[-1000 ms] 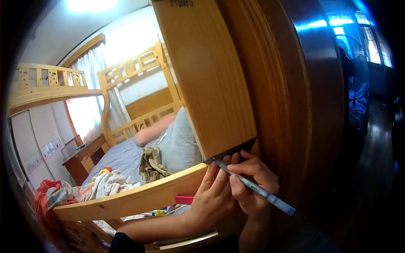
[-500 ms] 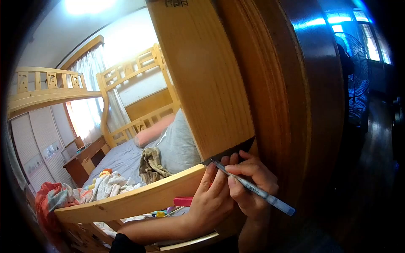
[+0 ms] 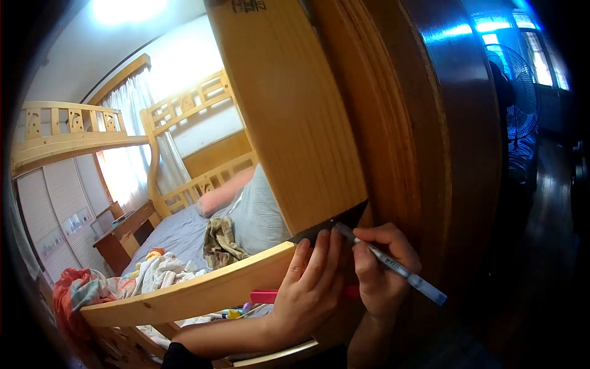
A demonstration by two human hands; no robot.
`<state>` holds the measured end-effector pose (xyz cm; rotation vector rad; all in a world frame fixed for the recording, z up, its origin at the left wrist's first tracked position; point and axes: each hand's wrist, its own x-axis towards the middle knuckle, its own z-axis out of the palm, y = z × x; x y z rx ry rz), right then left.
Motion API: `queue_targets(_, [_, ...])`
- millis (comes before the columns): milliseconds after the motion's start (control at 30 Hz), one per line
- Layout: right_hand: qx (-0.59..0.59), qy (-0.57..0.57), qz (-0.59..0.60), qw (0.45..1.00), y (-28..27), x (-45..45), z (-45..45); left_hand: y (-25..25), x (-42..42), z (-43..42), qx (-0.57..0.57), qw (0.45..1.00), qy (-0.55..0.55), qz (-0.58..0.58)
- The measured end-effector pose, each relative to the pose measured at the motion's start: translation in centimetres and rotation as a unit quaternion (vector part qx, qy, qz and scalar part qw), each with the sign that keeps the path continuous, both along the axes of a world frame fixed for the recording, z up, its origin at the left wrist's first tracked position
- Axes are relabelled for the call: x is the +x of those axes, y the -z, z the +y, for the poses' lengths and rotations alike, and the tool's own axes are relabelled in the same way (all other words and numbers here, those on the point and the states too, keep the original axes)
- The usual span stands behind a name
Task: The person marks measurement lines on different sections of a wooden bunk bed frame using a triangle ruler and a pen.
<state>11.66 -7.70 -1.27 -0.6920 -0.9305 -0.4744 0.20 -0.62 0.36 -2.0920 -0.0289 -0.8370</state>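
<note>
My left hand (image 3: 307, 289) lies with fingers stretched out, their tips pressing a dark flat blade (image 3: 308, 232) against the wooden post (image 3: 295, 123). The blade runs slantwise across the post. A red bar (image 3: 263, 297) passes beneath my left palm and shows on both sides of it; whether it joins the blade is hidden. In a pinch, my right hand (image 3: 387, 270) holds a pen with a clear barrel and blue end (image 3: 427, 289). The pen's tip meets the blade's upper edge, close beside my left fingertips.
A bed rail (image 3: 196, 286) runs left from the post. Beyond it, the bunk bed holds a grey pillow (image 3: 258, 209), a camouflage cloth (image 3: 219, 243) and crumpled bedding (image 3: 163, 273). Dark wood panelling (image 3: 424, 154) stands right of the post, with a fan (image 3: 521, 92) farther off.
My right hand and the pen have shifted right and slightly up along the blade. My left fingers stay on the blade with a slight shift, and more of the red bar shows.
</note>
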Motion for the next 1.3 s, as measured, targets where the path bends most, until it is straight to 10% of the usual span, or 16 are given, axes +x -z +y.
queue_targets(800, [0.044,0.107,0.08,0.99,1.4,0.0,0.8,-0.2,0.1,-0.5,0.0,0.999,-0.034,0.013])
queue_targets(1300, [-0.101,0.281,-0.256,0.919,4.6,-0.7,-0.3,1.8,-3.0,1.7,-0.063,0.996,0.069,-0.006])
